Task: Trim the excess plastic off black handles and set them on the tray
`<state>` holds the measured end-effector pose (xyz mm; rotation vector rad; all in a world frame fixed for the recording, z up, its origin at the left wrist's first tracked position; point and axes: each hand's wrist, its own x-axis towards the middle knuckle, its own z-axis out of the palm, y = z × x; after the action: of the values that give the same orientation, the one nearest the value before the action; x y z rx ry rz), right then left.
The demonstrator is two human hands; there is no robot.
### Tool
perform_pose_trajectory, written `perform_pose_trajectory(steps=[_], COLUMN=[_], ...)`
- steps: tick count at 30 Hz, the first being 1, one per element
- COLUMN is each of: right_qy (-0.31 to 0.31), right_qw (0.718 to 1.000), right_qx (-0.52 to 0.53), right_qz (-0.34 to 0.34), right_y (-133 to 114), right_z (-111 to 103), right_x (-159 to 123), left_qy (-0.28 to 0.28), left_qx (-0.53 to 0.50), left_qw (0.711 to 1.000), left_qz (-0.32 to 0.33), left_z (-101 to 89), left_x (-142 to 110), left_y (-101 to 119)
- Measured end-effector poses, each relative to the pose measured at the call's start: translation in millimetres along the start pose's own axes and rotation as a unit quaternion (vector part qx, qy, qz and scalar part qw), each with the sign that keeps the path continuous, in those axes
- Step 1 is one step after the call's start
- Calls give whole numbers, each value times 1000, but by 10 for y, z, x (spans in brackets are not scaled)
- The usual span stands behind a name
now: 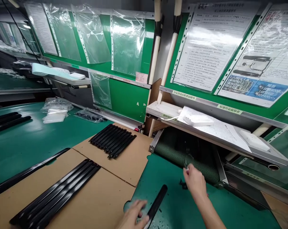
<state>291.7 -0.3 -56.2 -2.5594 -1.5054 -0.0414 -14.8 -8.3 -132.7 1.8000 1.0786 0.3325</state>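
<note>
My left hand is at the bottom edge, slightly blurred, its fingers apart and nothing seen in them. Just right of its fingertips lies a black bar with a rounded end, its near end cut off by the frame; whether they touch, I cannot tell. My right hand is closed in a pinch at the near edge of a dark ribbed conveyor belt. Something small and partly hidden shows at its fingertips, too unclear to name. Small dark pieces lie on the green tabletop beside that hand.
Brown cardboard carries several long black bars and a row of shorter black bars. A clear plastic bag lies farther back. A shelf with papers overhangs the conveyor, below green boards.
</note>
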Motion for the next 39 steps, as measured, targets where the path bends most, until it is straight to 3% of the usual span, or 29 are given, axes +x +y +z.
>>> perform_pose_trajectory(steps=[3,6,8,11,14,17,22,25,30,34,37,39], right_qy=[-10,81,148,150,115,111,122,139,178,214,246,281], right_qw=[994,958,923,915,935,957,971,973,975,973,968,955], right_qx=[0,-30,-55,-69,-65,-82,-93,-78,-45,-31,-36,-80], right_qz=[-113,-275,-350,-368,-329,-257,-183,-164,-124,-78,-16,51], right_y=[137,218,189,69,5,93,493,777,1313,1979,2699,3219], right_z=[72,97,64,-42,-139,-166,-113,-107,-205,-315,-425,-527], right_x=[-876,-1568,-1886,-2216,-2471,-2710,-3081,-3273,-3540,-3835,-4372,-4888], left_qy=[57,104,105,77,46,5,-140,-165,-213,-345,-430,-452], left_qx=[-57,-50,-5,88,110,69,-43,-107,-244,-346,-347,-312], left_qw=[997,991,989,976,964,969,983,979,946,869,829,834], left_qz=[8,60,100,181,236,238,108,50,-6,-78,-83,-50], left_z=[-343,-623,-688,-565,-322,-96,290,589,1247,1918,2475,2838], left_x=[-24,-47,-86,-192,-287,-321,-449,-544,-660,-736,-710,-634], left_y=[398,851,1103,1305,1280,1208,1277,1398,1928,2559,2942,3126])
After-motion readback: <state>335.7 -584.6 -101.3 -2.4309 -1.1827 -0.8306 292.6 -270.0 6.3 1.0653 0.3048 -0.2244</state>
